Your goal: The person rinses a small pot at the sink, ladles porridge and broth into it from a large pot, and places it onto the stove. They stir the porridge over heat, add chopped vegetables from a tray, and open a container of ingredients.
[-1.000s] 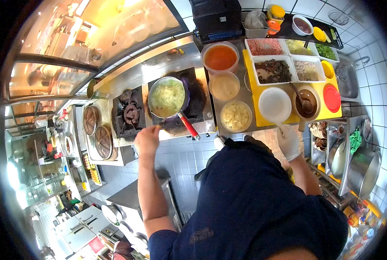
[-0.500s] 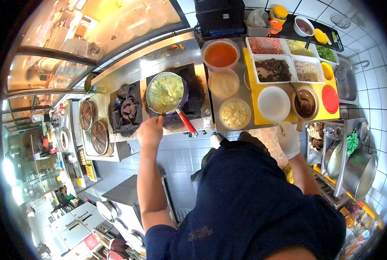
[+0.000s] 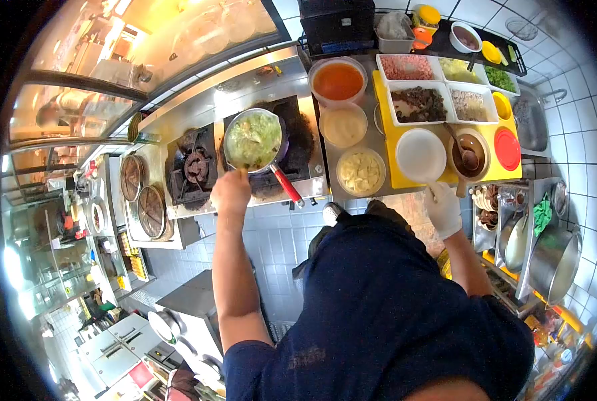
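Note:
Bare and closed, my left hand (image 3: 231, 192) grips a thin utensil, of which only a short brown part shows at the near rim of the pan (image 3: 253, 140). Green, soupy food fills the pan, which sits on the right burner with its red handle (image 3: 286, 184) angled toward me. On my right hand (image 3: 443, 208) is a whitish glove; its fingers are closed at the near edge of a white round bowl (image 3: 421, 156) on the yellow board (image 3: 400, 175). Beside that hand stands a brown pot (image 3: 470, 155) with a ladle in it.
Tubs of orange liquid (image 3: 338, 81), beige paste (image 3: 343, 124) and pale pieces (image 3: 361, 172) stand between stove and board. White trays (image 3: 419, 104) of ingredients lie behind the bowl. A red lid (image 3: 508, 149) is at the right, near the sink (image 3: 532, 120).
My left hand and the utensil have moved about at the near side of the pan, and the food has been stirred around. My right hand has stayed near the bowl's edge.

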`<state>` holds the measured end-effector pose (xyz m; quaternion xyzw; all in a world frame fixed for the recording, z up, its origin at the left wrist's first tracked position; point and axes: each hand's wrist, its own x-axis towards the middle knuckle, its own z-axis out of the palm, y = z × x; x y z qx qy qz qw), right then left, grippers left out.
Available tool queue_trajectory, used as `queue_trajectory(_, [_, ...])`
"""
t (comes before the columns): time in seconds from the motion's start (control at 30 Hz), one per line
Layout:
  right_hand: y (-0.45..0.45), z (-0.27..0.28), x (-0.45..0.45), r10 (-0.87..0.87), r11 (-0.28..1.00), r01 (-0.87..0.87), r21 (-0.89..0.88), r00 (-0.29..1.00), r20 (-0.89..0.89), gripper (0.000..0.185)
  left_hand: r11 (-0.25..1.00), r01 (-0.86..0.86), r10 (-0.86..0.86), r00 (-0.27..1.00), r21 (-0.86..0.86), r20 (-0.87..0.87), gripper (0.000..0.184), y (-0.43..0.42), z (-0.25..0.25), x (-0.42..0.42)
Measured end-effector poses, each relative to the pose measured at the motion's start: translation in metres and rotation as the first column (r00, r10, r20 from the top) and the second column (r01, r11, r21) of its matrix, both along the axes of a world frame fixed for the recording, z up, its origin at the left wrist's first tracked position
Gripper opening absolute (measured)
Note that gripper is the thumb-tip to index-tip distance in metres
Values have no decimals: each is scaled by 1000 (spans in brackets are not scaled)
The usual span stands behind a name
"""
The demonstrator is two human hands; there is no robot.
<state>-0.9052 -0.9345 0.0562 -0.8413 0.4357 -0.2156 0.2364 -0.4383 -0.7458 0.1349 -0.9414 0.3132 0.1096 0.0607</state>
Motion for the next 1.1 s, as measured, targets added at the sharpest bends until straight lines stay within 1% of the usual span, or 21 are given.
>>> queue_trajectory(0.1, [-6,-3,0,-9,999,10,-46,1000,21,17,999,-13,8,995,-51,-101,38,30,21,4])
queue_trajectory(0.17, [-5,-11,-5,-22,996,25,-81,999,32,18,997,-74,74,996,-7,-41,39,26,20,12])
queue_trajectory(0.23, [-3,-2,-2,-9,1000,9,-18,1000,-3,18,991,-110,106,993,77,55,38,-2,4,10])
queue_trajectory(0.27, [-4,3,1,-5,1000,5,8,1000,-19,18,997,-44,40,998,61,58,39,-4,-5,5])
queue_trajectory(0.37, [-4,1,-2,-42,999,42,2,998,-49,19,1000,-4,3,997,-13,-79,39,24,22,-2])
queue_trajectory(0.4, [-7,-4,-3,-51,999,51,-11,998,-31,19,998,-41,36,993,-41,-116,39,38,13,17])
queue_trajectory(0.43, [-7,-9,-7,-54,998,54,-16,998,-19,19,996,-88,87,995,-12,-53,40,32,15,20])
queue_trajectory(0.5, [-3,-8,-7,-42,999,42,-5,999,-17,19,996,-89,88,996,8,32,41,7,-2,16])
queue_trajectory(0.53, [-2,0,-3,-35,999,35,7,999,-25,19,1000,-14,14,999,15,52,42,1,-10,11])
queue_trajectory(0.57, [-3,6,0,-29,999,29,16,999,-31,20,999,52,-52,999,16,14,41,-2,2,-3])
queue_trajectory(0.63, [-6,5,-3,-38,999,38,4,999,-24,21,994,56,-63,995,-93,-76,40,22,25,-5])
queue_trajectory(0.7, [-9,-1,-6,-44,999,43,-16,999,-13,23,994,-87,80,992,-71,-96,39,38,15,21])
queue_trajectory(0.73, [-11,-4,-8,-34,999,33,-23,999,-12,23,999,-41,41,999,-2,17,40,30,2,26])
queue_trajectory(0.77, [-11,-4,-7,-22,999,21,-35,1000,-6,24,997,-83,83,996,-8,37,40,11,6,11])
queue_trajectory(0.83, [-7,3,-5,-29,1000,29,5,999,-34,23,1000,19,-19,998,5,58,43,3,-7,-3])
queue_trajectory(0.87, [-10,6,-3,-35,999,36,17,998,-43,23,998,64,-64,998,-20,15,46,13,4,-9])
queue_trajectory(0.93, [-14,3,-5,-42,999,42,-6,999,-4,23,992,38,-39,999,-118,-8,46,42,6,12])
queue_trajectory(0.97, [-13,1,-9,-43,999,43,-10,999,5,23,987,21,-26,999,-159,-30,47,42,21,9])
queue_trajectory(1.0, [-10,0,-12,-36,999,36,-14,999,4,23,995,-92,90,993,-24,-74,44,26,28,9])
queue_trajectory(1.03, [-13,-3,-8,-26,999,26,-24,1000,9,23,996,-86,87,995,-20,45,44,22,1,16])
queue_trajectory(1.1, [-12,-1,-3,-9,999,10,-35,1000,10,22,997,42,-39,998,-63,47,44,6,-11,2])
